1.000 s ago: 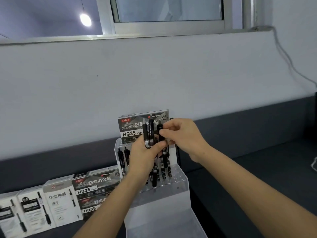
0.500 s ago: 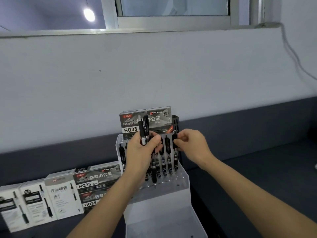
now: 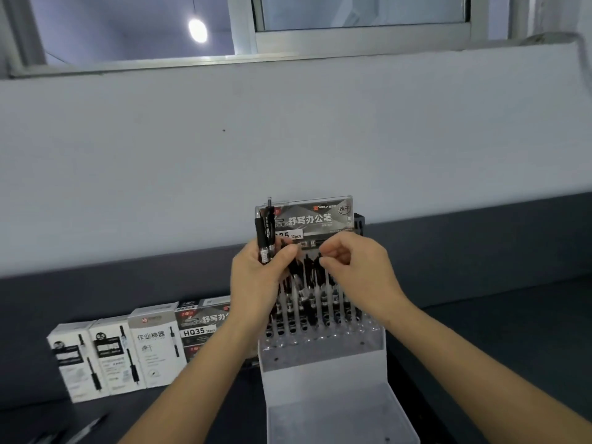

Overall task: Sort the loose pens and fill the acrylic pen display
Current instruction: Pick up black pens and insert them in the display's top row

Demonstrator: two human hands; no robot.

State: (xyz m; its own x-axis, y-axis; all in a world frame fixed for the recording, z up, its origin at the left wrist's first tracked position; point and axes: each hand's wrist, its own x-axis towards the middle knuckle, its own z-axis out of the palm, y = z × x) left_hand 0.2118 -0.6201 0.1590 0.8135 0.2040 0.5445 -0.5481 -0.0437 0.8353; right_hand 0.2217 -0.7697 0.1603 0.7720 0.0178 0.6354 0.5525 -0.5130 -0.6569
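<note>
The clear acrylic pen display stands in front of me on the dark counter, with several black pens upright in its back rows and a grey HQ35 label card at its top. My left hand grips a small bunch of black pens, held upright beside the label card. My right hand hovers over the standing pens with its fingers curled, thumb and forefinger together at the top of one pen.
Several white and grey pen boxes stand in a row to the left of the display. A loose pen lies at the lower left edge. A white wall and window sill rise behind the counter.
My right hand carried a pen from the bunch down into the display, then moved left along the standing pens. My left hand with its bunch stayed at the display's upper left.
</note>
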